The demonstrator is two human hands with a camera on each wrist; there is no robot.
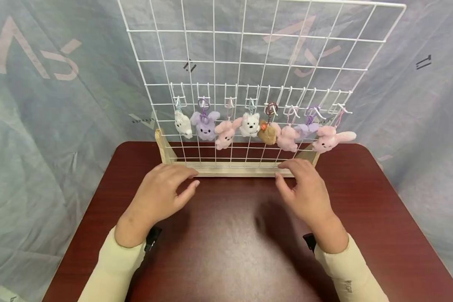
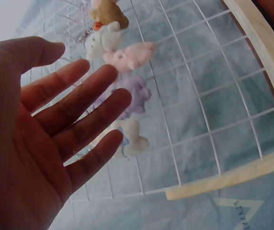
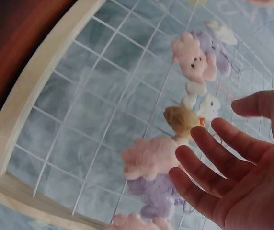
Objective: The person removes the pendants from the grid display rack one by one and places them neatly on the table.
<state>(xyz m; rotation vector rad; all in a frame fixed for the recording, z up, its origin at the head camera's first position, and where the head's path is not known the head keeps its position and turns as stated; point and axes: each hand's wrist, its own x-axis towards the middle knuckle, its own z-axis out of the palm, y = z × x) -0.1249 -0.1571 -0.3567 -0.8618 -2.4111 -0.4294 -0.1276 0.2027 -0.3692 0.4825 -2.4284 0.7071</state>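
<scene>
Both hands hover above the table in front of a white wire grid rack (image 1: 234,63), holding nothing. My left hand (image 1: 162,191) is at the left with fingers loosely extended; my right hand (image 1: 307,188) mirrors it at the right. Plush keychains hang in a row from hooks on the rack: a white one (image 1: 183,124), a purple bunny (image 1: 205,126), a pink bunny (image 1: 226,133), a white dog-like one (image 1: 250,124), a brown one (image 1: 267,134), a pink one (image 1: 287,137), a second purple one (image 1: 306,130) and a long-eared pink bunny (image 1: 326,140). Neither hand touches them.
The rack stands in a pale wooden base (image 1: 238,171) at the back of the dark red-brown table (image 1: 226,235). Grey sheeting (image 1: 60,126) with printed marks hangs behind and at both sides. Empty-ended hooks (image 1: 345,110) jut forward among the plushes.
</scene>
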